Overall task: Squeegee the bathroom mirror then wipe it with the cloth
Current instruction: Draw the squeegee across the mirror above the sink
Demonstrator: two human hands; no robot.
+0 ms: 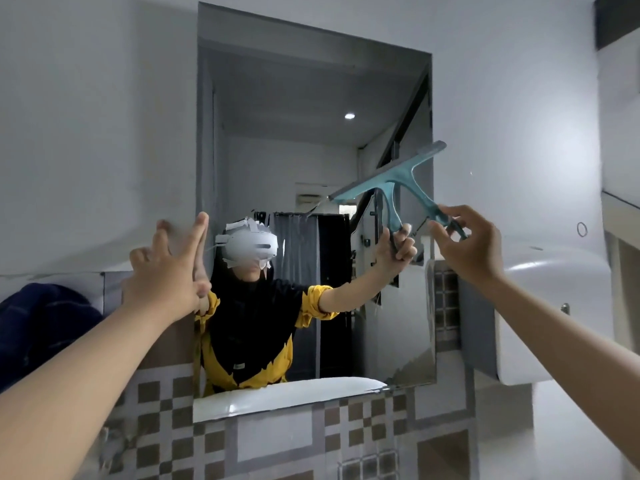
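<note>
A tall frameless mirror (311, 98) hangs on the white wall. My right hand (467, 247) grips the handle of a teal squeegee (408, 181). Its blade lies tilted against the glass near the mirror's right edge, at mid height. My left hand (166, 275) is flat against the mirror's left edge, fingers spread, holding nothing. The mirror reflects a person in a yellow top with both arms raised. No cloth shows clearly apart from a dark blue fabric (41, 320) hanging at the far left.
Brown and grey checkered tiles (166, 410) cover the wall under the mirror. A white rounded fixture (554, 306) sticks out to the right of the mirror. A small ring hook (582, 229) sits on the right wall.
</note>
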